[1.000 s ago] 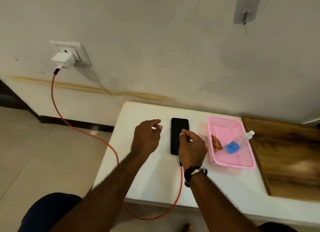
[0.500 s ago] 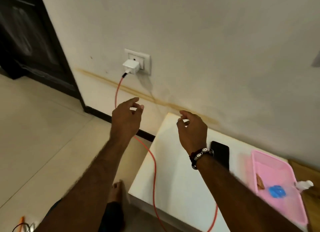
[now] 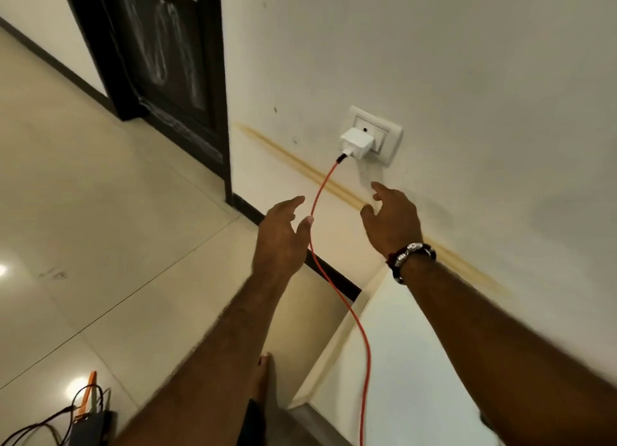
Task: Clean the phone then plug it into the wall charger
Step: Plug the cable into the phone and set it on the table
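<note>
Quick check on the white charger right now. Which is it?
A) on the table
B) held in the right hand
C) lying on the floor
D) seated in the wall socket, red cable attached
D: the white charger sits in the wall socket with the red cable hanging from it; both hands are open and hold nothing.

The red cable runs off the bottom edge — its far end (and any phone) unseen.

Showing a pale plastered wall crossed by a yellowish stain streak, meeting glossy cream floor tiles along a dark skirting board, reflecting ceiling light beside a dark wooden door, with a white table standing against the wall.
</note>
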